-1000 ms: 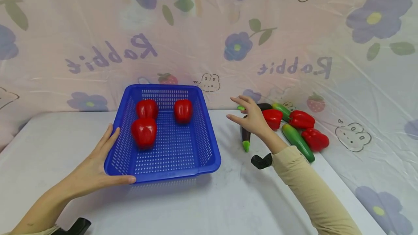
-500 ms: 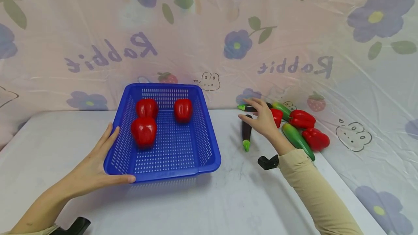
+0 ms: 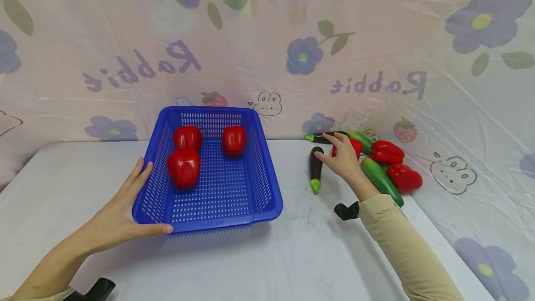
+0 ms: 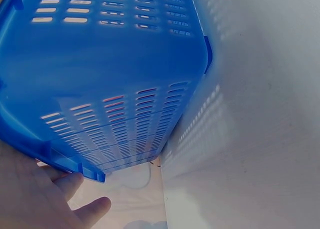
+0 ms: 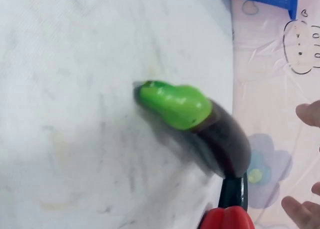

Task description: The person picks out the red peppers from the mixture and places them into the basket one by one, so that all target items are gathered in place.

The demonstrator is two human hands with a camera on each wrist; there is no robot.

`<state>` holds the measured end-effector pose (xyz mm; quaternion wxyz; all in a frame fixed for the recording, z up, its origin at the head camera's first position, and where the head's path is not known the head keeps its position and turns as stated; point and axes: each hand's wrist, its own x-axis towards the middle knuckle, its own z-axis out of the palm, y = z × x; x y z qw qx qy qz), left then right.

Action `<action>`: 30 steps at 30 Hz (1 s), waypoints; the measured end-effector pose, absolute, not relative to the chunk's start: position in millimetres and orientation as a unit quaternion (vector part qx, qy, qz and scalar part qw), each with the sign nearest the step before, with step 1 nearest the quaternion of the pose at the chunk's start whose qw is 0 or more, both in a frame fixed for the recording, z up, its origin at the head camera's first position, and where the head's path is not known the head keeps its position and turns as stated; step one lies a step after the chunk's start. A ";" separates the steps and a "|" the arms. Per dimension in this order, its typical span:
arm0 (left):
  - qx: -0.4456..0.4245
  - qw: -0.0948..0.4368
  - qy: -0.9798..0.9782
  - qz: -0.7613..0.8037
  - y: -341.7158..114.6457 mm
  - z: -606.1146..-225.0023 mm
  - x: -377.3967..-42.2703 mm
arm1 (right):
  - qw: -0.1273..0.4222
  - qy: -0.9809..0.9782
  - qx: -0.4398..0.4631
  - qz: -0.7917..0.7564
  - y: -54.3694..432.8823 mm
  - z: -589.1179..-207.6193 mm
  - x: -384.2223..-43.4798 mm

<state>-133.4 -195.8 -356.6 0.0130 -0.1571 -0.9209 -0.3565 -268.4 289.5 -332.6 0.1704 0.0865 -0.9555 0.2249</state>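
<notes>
My left hand [image 3: 113,219] rests at the near left corner of a blue plastic basket [image 3: 259,219], fingers along its left rim and thumb straight along the front rim. In the left wrist view, fingertips reach past the basket's rim [image 4: 75,166]. Two glossy red apple-shaped pieces stand at the basket's left and another [image 3: 234,141] at its back right. My right hand [image 3: 344,161] hovers with parted fingers over a red bell pepper [image 3: 356,147], partly hiding it. Just left of the thumb lies a dark eggplant [image 3: 316,166] with a green cap; a second eggplant [image 3: 323,138] lies behind.
To the right of my right hand lie two green cucumber-like vegetables, the nearer one [image 3: 380,181] long and slanted, and two more red bell peppers [image 3: 404,178]. The white table [image 3: 292,259] ends at a printed curtain [image 3: 234,59] behind and on the right.
My right hand has moved right and slightly down, from above the eggplants to over the red bell pepper, uncovering both eggplants. My left hand and the basket have stayed put.
</notes>
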 end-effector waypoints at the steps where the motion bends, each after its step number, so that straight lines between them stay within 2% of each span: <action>1: -0.157 0.013 -0.921 -0.356 -195.7 -356.6 -133.3 | 0.171 -0.956 0.081 0.224 290.2 -333.7 -268.6; 30: -0.157 0.015 -0.923 -0.352 -195.8 -356.4 -133.7 | 0.172 -0.954 -0.093 0.228 309.7 -357.4 -283.5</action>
